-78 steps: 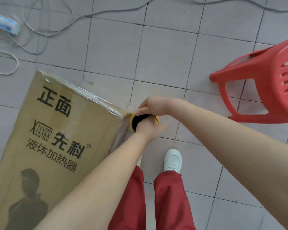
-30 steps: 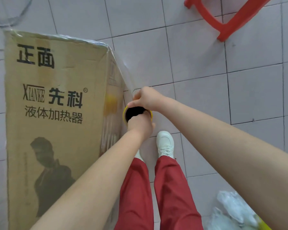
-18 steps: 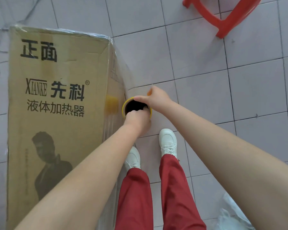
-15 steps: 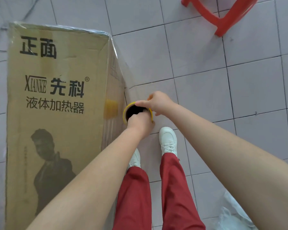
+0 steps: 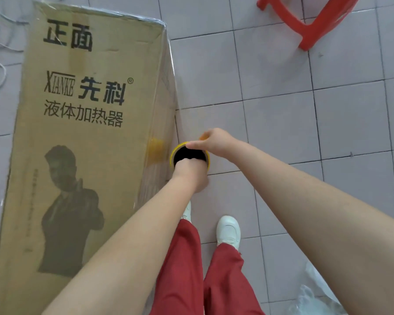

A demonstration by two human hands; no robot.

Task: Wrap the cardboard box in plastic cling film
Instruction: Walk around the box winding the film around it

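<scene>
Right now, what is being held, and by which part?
The cling film roll, at its yellow-rimmed top end: left hand on the near side, right hand on the far side.

One cardboard box [image 5: 89, 133], one cling film roll [image 5: 172, 153] with a yellow rim, one red stool [image 5: 309, 21]. Two hands counted, the left hand [image 5: 190, 172] and the right hand [image 5: 214, 142]; two white shoes [image 5: 228, 230]. One heap of crumpled clear plastic [image 5: 314, 296], one loose white cord [image 5: 3, 75] on the tiles.

The cardboard box [image 5: 84, 137] reads "正面"; "XIANKE 先科®"; "液体加热器".
</scene>
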